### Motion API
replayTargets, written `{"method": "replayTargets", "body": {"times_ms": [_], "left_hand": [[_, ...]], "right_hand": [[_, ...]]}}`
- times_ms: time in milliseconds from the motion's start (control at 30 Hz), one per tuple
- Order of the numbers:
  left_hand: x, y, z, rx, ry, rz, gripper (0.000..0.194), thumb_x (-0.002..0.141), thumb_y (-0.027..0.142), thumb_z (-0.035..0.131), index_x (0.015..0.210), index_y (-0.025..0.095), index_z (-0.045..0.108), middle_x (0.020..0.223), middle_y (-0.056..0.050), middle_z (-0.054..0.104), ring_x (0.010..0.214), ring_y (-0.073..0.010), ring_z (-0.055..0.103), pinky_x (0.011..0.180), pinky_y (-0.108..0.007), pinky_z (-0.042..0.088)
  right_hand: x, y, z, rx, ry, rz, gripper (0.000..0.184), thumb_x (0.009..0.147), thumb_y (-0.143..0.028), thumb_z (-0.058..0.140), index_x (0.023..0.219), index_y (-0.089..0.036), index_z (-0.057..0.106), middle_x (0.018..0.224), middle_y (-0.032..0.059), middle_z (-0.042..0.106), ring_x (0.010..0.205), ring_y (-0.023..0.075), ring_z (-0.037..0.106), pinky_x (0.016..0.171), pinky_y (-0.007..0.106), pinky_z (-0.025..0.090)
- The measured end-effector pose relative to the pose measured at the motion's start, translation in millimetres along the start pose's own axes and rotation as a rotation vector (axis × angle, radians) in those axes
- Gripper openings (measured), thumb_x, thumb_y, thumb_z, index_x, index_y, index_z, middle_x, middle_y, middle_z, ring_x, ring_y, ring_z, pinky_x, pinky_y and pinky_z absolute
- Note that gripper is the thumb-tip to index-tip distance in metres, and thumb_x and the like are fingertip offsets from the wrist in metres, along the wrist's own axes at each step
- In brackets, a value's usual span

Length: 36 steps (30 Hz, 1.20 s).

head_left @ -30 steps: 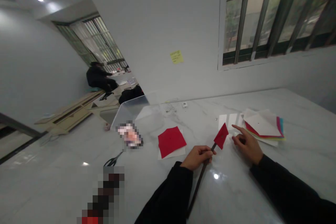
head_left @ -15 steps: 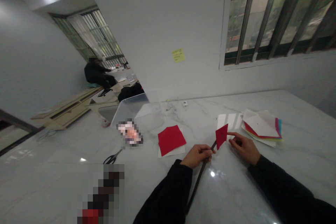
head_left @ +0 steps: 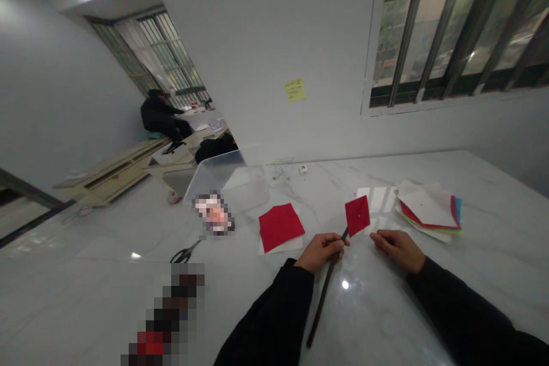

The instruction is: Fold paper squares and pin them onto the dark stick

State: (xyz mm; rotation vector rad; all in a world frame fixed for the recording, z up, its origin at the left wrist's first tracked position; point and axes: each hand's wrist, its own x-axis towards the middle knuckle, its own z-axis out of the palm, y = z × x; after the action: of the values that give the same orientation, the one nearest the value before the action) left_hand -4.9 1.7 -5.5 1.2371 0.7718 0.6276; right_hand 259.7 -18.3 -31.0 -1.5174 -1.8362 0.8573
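A: What's at the far left?

B: Upper left, a co-worker (head_left: pixel 160 117) in black sits well away from the hands. Nearer, on the worktop (head_left: pixel 86 291), are a clear plastic box (head_left: pixel 223 183) and scissors (head_left: pixel 185 251). Two blurred objects (head_left: pixel 213 213) lie near them, too pixelated to identify.

A: And moving right?

B: A red sheet (head_left: pixel 281 227) lies flat on white paper (head_left: pixel 295 246), left of centre, with a small mark at its middle.

A: What about the hands?

B: They're apart. The left hand (head_left: pixel 321 253) is clamped around a dark stick (head_left: pixel 325 297), which slants from the lower middle of the frame up to a red square (head_left: pixel 357 215). That square sits at the stick's tip, just right of the left hand and held up clear of the worktop. The open right hand (head_left: pixel 397 250) rests low, its fingers (head_left: pixel 380 235) just beside the square, apparently not touching it.

A: How much is done?

B: One square is on the stick. To the right, white strips (head_left: pixel 371 197) and a paper stack (head_left: pixel 429 211) in white, red, yellow and blue lie loose on the worktop, none of it on a stick.
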Motion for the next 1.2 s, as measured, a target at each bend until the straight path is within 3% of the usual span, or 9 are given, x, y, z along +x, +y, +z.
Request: {"method": "replayTargets", "body": {"times_ms": [267,400,533,733,833,900,1000,1067,1200], "left_hand": [[-2.6,-0.2,1.1,-0.035,0.018,-0.008,0.049,0.078,0.052,0.071,0.100,0.009,0.070,0.065,-0.001,0.059,0.056,-0.0093,0.048,0.060,-0.025,0.035],[-3.6,-0.1,2.4,-0.050,0.018,-0.011,0.049,0.077,0.053,0.072,0.099,0.009,0.070,0.065,-0.001,0.058,0.056,-0.0091,0.048,0.060,-0.025,0.035],[-1.2,-1.1,1.9,-0.043,0.024,-0.027,0.050,0.075,0.054,0.073,0.097,0.009,0.070,0.064,-0.001,0.058,0.056,-0.0091,0.048,0.058,-0.024,0.034],[5.2,-3.6,-0.1,-0.105,0.170,0.007,0.047,0.079,0.053,0.071,0.101,0.012,0.067,0.066,0.001,0.056,0.056,-0.0082,0.048,0.056,-0.022,0.033],[6.5,-2.5,-0.2,-0.074,0.140,0.007,0.048,0.079,0.053,0.071,0.102,0.012,0.067,0.066,0.000,0.056,0.056,-0.0079,0.046,0.055,-0.022,0.031],[6.7,-1.1,0.0,-0.043,0.128,0.008,0.049,0.078,0.054,0.071,0.101,0.011,0.067,0.066,0.000,0.056,0.055,-0.0073,0.044,0.054,-0.021,0.030],[7.2,1.2,0.1,-0.061,0.140,0.016,0.051,0.075,0.055,0.073,0.100,0.012,0.067,0.066,0.001,0.056,0.056,-0.0073,0.045,0.055,-0.021,0.031],[7.8,2.1,-0.2,-0.101,0.154,0.014,0.051,0.074,0.055,0.074,0.099,0.012,0.066,0.066,0.001,0.056,0.057,-0.0079,0.047,0.057,-0.021,0.034],[9.1,2.7,-0.2,-0.099,0.146,0.008,0.051,0.073,0.055,0.075,0.099,0.012,0.067,0.067,0.000,0.056,0.060,-0.0088,0.049,0.059,-0.022,0.035]], "right_hand": [[-2.0,-5.3,-1.0,0.017,0.016,0.014,0.048,0.091,-0.060,0.045,0.070,-0.022,0.065,0.055,-0.0002,0.059,0.055,0.0178,0.053,0.057,0.030,0.039],[-3.8,-6.6,0.3,0.103,0.173,0.043,0.043,0.090,-0.061,0.049,0.101,-0.023,0.064,0.055,-0.0025,0.059,0.053,0.0182,0.053,0.059,0.031,0.041],[-2.4,-4.8,0.2,0.164,0.279,0.057,0.064,0.088,-0.063,0.050,0.134,-0.018,0.049,0.056,-0.0038,0.058,0.052,0.0189,0.054,0.060,0.032,0.043],[2.9,-9.9,8.0,0.381,0.391,0.169,0.086,0.079,-0.059,0.061,0.148,-0.014,0.036,0.060,-0.0044,0.060,0.055,0.0172,0.053,0.058,0.030,0.043],[1.2,-21.4,12.1,0.564,0.352,0.219,0.071,0.078,-0.061,0.061,0.134,-0.018,0.053,0.068,-0.0014,0.062,0.054,0.0146,0.050,0.053,0.027,0.041],[-2.4,-29.3,11.1,0.551,0.065,0.185,0.058,0.083,-0.068,0.052,0.102,-0.018,0.072,0.057,-0.0006,0.058,0.048,0.0134,0.045,0.051,0.027,0.038],[-7.4,-36.6,6.7,0.459,-0.316,0.100,0.074,0.088,-0.076,0.034,0.056,-0.019,0.068,0.041,0.0003,0.044,0.043,0.0128,0.038,0.050,0.028,0.036],[-7.6,-37.2,5.6,0.443,-0.313,0.071,0.077,0.088,-0.078,0.032,0.047,-0.020,0.062,0.040,0.0005,0.042,0.043,0.0127,0.038,0.050,0.028,0.035],[-0.8,-30.4,8.7,0.556,-0.147,0.072,0.068,0.086,-0.075,0.042,0.056,-0.019,0.066,0.043,-0.0019,0.045,0.042,0.0103,0.036,0.047,0.025,0.032]]}}
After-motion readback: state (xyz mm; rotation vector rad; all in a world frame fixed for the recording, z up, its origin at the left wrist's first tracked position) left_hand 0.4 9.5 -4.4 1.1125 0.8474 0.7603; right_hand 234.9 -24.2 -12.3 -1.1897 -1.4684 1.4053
